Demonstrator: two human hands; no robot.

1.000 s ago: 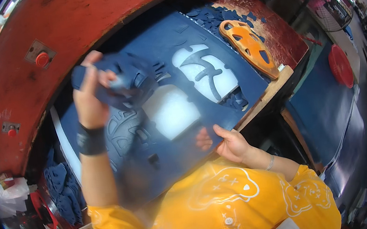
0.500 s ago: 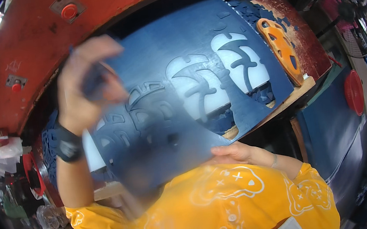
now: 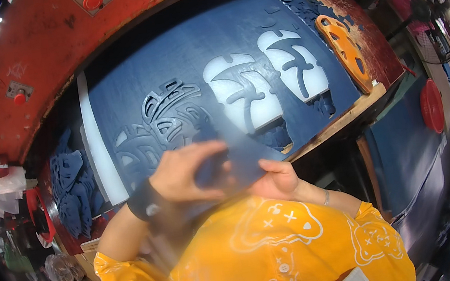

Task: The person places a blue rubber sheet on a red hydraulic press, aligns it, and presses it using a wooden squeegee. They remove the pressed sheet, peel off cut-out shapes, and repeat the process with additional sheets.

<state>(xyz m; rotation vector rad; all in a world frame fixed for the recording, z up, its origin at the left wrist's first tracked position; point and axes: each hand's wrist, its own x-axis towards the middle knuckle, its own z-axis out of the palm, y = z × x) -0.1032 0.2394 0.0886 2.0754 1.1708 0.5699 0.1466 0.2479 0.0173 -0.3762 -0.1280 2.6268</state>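
Observation:
A large dark blue sheet (image 3: 129, 56) lies in front of me, cut with shoe-upper-like shapes. Its near edge runs down toward my waist, where my right hand (image 3: 277, 182) pinches it, thumb on top. Just left of that, my left hand (image 3: 187, 174), with a dark band at the wrist, is curled over the sheet. Its fingers curve around a dark blue piece (image 3: 209, 174), somewhat blurred. Beyond that hand, several loosened cut pieces (image 3: 171, 99) stand up a little from the sheet. Two cut openings to the right show a white board (image 3: 252, 111) underneath.
An orange cutting die (image 3: 345, 53) lies on the sheet's right side. Blue scraps are heaped at the left (image 3: 74, 186) and far right (image 3: 313, 12). A red machine (image 3: 47, 44) with a red push button (image 3: 93, 1) borders the far side. A red basket (image 3: 432, 106) stands right.
My left hand has come down and right from its raised place over the sheet's left side, and is now close to my right hand. My right hand stays at the sheet's near edge.

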